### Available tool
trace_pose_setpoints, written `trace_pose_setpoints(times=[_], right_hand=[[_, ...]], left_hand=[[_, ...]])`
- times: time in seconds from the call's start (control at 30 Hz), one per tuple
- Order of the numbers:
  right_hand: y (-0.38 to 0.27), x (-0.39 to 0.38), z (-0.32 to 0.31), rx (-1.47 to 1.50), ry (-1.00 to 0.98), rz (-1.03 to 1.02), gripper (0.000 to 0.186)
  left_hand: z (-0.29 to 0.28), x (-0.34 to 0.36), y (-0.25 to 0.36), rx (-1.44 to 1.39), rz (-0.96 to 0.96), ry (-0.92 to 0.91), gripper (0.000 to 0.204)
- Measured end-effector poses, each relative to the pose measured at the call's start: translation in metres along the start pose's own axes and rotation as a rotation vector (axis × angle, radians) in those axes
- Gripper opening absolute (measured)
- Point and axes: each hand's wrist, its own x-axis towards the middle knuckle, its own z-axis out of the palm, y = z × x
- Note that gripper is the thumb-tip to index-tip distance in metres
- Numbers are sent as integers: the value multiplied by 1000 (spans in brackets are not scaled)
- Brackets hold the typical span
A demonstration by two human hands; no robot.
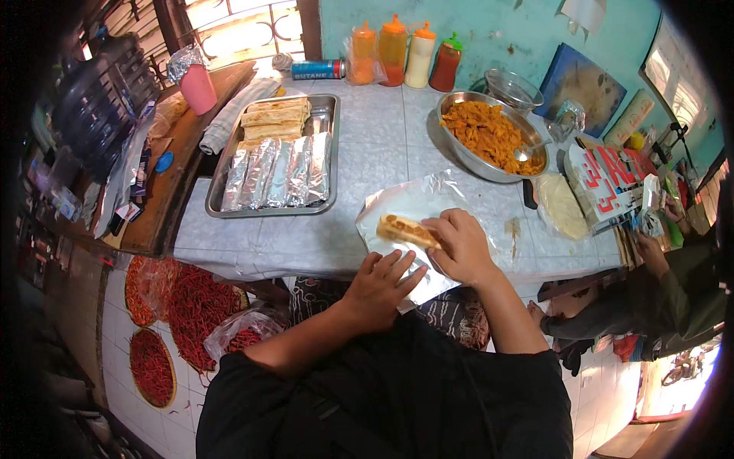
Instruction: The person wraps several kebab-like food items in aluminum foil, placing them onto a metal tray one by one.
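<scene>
Right hand [464, 249] grips a wrap [404, 229] over foil [382, 200], left hand [380, 287] with fingers spread; a loaded tray [267, 212], bottles [418, 61] and bowl [464, 157] crowd the tabletop [371, 126] beyond.

A small food-preparation kitchen, sauce bottles [393, 55] along a turquoise wall [527, 42], steel tray [325, 118] of foil-wrapped rolls [277, 176], bowl [463, 156] of orange food [483, 131], flatbread roll [407, 230] on foil [417, 193], big water jugs [86, 111], baskets [174, 380] of red chillies [200, 302] on a tiled floor [141, 424]

We see a stained turquoise wall [489, 34] behind the pale counter [371, 157], bright daylight entering a window [245, 30] with scrolled bars at upper left, a wooden table [162, 200] at left, and a white tiled floor [116, 371].
</scene>
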Motion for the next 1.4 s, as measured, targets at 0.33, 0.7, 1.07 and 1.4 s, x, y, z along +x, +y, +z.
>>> trace_pose_setpoints(times=[0.33, 0.7, 1.07, 1.4], right_hand=[[26, -1, 2, -55, -53, 155, 44], [59, 3, -3, 612, -128, 355, 52], [54, -3, -26, 1216, -104, 905, 29], [49, 16, -10, 230, -170, 502, 14]], left_hand=[[3, 8, -5, 30, 75, 83, 39], [-3, 24, -24, -188, 101, 112, 35], [-6, 98, -69, -339, -405, 157, 24], [13, 104, -80, -441, -664, -83, 37]])
